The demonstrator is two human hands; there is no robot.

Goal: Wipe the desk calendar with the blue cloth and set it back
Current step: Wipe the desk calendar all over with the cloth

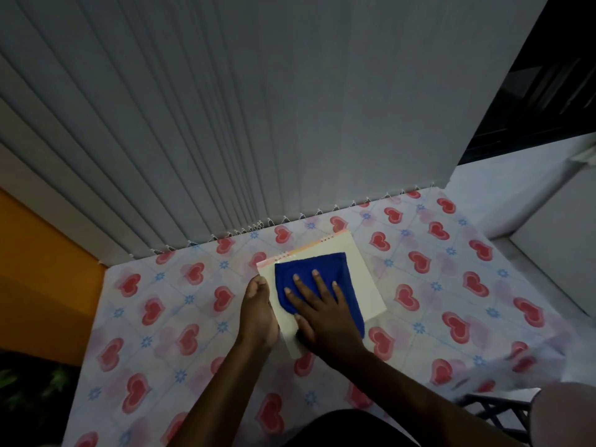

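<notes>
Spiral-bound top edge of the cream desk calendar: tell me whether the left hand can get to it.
Probably yes: the left hand grips the calendar's left edge, and nothing blocks that side up to the binding.

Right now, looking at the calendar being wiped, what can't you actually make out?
- Desk calendar, head view: its face is mostly covered by the blue cloth and right hand; any print is hidden, and dim light washes out the rest.
- Spiral edge: too small to read the coloured strip.
- Left hand: its fingertips curl at the calendar's edge, so the grip is unclear.
- Table: near right corner blurred, cut off below.
</notes>
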